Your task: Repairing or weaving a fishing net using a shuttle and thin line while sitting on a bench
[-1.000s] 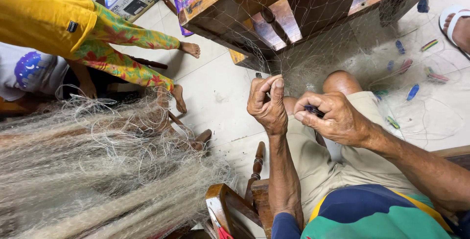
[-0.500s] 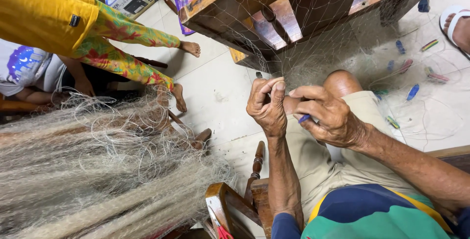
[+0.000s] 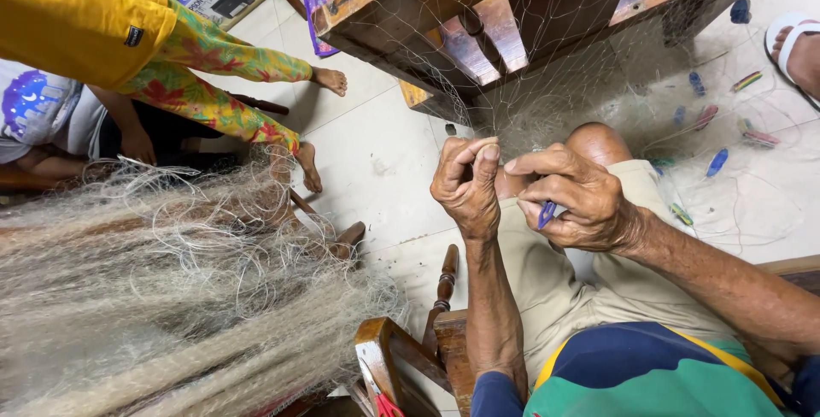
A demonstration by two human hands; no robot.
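A fine, pale fishing net of thin translucent line hangs stretched from the dark wooden table down toward the person's lap, its mesh barely visible against the wood and the floor. The left hand is raised just in front of the bare knee, fingers curled in and thumb pressed to the forefinger, pinching a strand of the net; the strand itself is too thin to make out between the fingertips. The right hand sits just beside it, nearly touching, its fingers closed around a small blue netting needle whose tip pokes out below the knuckles, forefinger pointing toward the left hand. So the net runs from above straight into both grips.

To the left, a large heap of bundled pale netting lies draped over a wooden chair. Small coloured floats lie scattered on the tiled floor to the right, under the spread net. Beyond the heap, another person in a yellow top and flowered trousers stands barefoot, and a sandalled foot shows at the far right edge.
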